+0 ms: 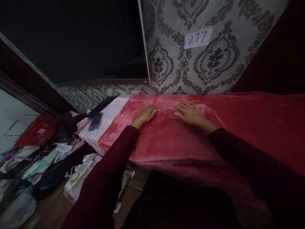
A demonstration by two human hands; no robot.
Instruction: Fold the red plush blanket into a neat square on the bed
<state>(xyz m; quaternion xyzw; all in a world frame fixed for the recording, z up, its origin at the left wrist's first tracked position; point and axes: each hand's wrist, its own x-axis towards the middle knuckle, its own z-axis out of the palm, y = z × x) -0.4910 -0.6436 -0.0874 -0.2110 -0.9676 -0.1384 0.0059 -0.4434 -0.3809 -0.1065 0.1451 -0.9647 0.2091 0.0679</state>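
A plush red cloth (pixel 171 140), perhaps a blanket or a garment, is folded on a larger red plush cover (pixel 250 114). Palm down on its far part rests my left hand (pixel 145 115), fingers stretched out. To its right, my right hand (pixel 190 114) also lies flat with fingers spread on the same cloth, near its far edge. Nothing is gripped in either hand. Striped fabric (pixel 111 116) in pink, white and grey shows beyond the cover's left end.
A large dark television screen (pixel 95 38) stands behind at the left. Patterned wallpaper carries a paper marked 277 (pixel 198 37). On the lower left are a red bag (pixel 35 132), piled clothes (pixel 47 162) and a white power strip (pixel 81 171).
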